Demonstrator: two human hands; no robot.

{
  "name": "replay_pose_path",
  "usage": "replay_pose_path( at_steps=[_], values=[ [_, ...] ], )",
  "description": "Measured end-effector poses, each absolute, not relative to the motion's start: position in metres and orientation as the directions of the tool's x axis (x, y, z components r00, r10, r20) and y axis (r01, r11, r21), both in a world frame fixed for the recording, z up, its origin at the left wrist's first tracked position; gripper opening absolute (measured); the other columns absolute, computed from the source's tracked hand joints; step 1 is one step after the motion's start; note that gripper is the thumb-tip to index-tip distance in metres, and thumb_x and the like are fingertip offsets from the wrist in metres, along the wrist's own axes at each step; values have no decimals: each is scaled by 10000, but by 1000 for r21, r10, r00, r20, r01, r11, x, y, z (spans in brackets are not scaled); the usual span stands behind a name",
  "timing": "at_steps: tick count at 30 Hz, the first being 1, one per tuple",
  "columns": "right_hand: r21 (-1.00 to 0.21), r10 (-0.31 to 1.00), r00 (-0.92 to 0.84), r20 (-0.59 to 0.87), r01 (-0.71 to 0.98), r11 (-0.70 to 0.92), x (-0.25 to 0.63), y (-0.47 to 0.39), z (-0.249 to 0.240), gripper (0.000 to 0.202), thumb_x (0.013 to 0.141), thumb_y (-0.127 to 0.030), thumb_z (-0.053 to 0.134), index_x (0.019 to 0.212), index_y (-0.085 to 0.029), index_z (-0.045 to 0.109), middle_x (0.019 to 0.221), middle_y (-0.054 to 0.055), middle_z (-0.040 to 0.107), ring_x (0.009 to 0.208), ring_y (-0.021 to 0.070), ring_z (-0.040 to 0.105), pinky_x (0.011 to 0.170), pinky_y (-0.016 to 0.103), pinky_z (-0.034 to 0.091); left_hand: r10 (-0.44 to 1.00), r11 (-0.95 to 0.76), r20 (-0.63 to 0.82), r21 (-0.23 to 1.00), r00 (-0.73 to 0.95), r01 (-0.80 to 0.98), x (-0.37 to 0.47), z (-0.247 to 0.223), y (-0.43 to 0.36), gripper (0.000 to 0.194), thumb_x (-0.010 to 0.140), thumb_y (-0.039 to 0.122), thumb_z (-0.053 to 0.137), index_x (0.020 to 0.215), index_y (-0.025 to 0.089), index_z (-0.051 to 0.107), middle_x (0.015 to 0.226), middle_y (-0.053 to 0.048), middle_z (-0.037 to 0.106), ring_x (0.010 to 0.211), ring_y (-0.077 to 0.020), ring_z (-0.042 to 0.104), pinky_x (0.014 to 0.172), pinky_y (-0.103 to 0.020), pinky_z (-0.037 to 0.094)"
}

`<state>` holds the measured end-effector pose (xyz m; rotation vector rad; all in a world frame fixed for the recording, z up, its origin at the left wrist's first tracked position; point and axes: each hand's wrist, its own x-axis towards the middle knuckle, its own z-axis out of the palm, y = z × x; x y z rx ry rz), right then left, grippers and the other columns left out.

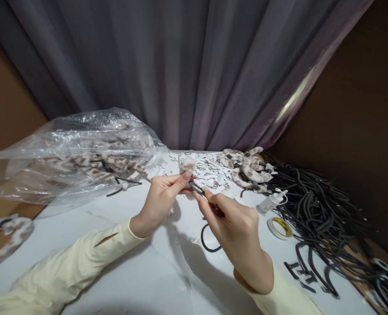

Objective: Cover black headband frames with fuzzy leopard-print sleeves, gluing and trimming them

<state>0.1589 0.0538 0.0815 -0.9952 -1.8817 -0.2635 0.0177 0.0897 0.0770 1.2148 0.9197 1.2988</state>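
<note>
Over the middle of the white table, my left hand (163,197) is closed, pinching a small furry white piece (188,164) between thumb and fingers. My right hand (235,225) is closed on a dark cord (197,188), whose end meets the furry piece at my left fingertips. Below the right hand a loop of the same kind of black cord (210,248) shows; whether it joins the held part is hidden. Exactly how the cord and the fur fit together is covered by my fingers.
A clear plastic bag (115,124) of brown-spotted furry strips lies left. Paper scraps (213,173) and furry strips (253,170) lie at the back. To the right are a white bottle (269,202), a tape roll (279,228) and piled black cords (319,210). A furry loop (19,232) lies front left.
</note>
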Motion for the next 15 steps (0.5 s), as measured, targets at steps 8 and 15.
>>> replay_pose_path(
  at_steps=[8,15],
  values=[
    [-248,519,-134,844,762,599,147,61,68,255,859,-187,537,622,-177,442,500,-43,468,422,61,429,424,198,299,987,-155,160,970,8,-185,20,71,94,328,765,428,634,792,118,734,678,-32,693,646,-130,621,652,-220,519],
    [-160,472,-231,851,742,651,156,67,78,346,839,-152,551,552,-187,362,458,-64,375,399,49,333,385,198,247,988,-119,136,972,75,-201,16,74,100,360,742,451,651,755,101,731,684,-60,700,655,-145,632,648,-231,526]
  ],
)
